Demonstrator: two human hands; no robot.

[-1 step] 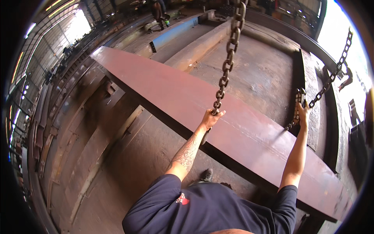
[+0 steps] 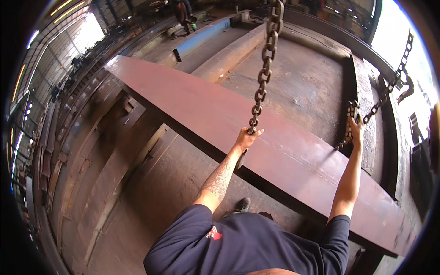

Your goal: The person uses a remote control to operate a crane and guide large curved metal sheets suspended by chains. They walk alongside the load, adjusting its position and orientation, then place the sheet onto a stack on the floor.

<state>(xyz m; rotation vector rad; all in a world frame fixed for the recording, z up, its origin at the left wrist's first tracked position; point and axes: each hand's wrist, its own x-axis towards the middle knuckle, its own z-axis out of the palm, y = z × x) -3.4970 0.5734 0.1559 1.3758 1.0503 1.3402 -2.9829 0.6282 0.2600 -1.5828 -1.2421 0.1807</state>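
Note:
A long reddish-brown steel beam [image 2: 192,101] stretches from the far left to the near right, its flat face up. My left hand [image 2: 246,139] is closed around the lower end of a heavy hanging chain [image 2: 262,75], over the beam's near edge. Below that hand a curved metal piece like a hook [image 2: 241,159] pokes out; the rest of it is hidden. My right hand [image 2: 356,130] grips a second chain [image 2: 382,100] beyond the beam's far edge. Doubled links hang beside its fingers, and a short length slants down toward the beam.
Rusty steel beams [image 2: 105,215] lie in rows at the left. A blue beam [image 2: 204,37] and another long beam [image 2: 238,52] are behind. Upright-edged steel [image 2: 364,87] runs along the right. A person [image 2: 184,16] stands in the back; another person's arm [image 2: 405,89] shows at far right.

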